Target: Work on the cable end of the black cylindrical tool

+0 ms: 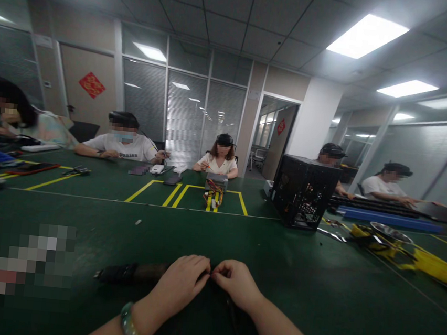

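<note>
A dark, long cylindrical tool (120, 273) lies on the green tabletop (299, 280) in front of me, its small metal tip pointing left. It looks like a corded electric screwdriver, though the picture is too dim to be sure. My left hand (183, 279) is closed over the tool's right end, with a bracelet on the wrist. Close beside it, my right hand (236, 283) makes a pinch, thumb and forefinger meeting near the left fingertips. What those fingers pinch is too small to make out. A thin black cable (234, 318) runs down from beneath the right hand.
A black computer case (304, 191) stands at right, near a metal bowl (391, 232) and yellow material (437, 269). Across the table sit a power supply (217, 181) with coloured wires and several people at work. Pliers (76, 171) lie far left; a small white piece (138, 222) is nearer.
</note>
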Motion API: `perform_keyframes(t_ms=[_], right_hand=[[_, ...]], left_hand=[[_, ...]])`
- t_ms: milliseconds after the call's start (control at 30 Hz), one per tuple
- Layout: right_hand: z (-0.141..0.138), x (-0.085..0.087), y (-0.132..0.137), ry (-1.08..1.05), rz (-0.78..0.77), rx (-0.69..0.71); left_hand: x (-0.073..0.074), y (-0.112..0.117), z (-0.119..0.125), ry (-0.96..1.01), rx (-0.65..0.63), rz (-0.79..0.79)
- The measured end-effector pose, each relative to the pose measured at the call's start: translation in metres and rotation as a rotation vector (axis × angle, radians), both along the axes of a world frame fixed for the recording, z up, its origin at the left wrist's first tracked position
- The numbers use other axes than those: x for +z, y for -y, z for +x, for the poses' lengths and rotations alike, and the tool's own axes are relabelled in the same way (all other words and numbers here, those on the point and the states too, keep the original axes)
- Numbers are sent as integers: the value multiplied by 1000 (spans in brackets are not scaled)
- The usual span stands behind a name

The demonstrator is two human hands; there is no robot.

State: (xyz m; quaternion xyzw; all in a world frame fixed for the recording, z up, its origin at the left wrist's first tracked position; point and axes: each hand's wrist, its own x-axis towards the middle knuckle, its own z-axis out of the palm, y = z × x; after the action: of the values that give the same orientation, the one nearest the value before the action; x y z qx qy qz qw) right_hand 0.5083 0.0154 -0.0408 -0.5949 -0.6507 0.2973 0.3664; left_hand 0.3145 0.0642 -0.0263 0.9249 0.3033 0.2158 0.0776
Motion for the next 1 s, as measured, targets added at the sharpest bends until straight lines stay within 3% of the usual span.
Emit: perform_keyframes(t_ms=[1000], right_hand=[[0, 0, 0, 15, 2, -2]], left_hand=[[2, 2, 0, 0, 14, -5]])
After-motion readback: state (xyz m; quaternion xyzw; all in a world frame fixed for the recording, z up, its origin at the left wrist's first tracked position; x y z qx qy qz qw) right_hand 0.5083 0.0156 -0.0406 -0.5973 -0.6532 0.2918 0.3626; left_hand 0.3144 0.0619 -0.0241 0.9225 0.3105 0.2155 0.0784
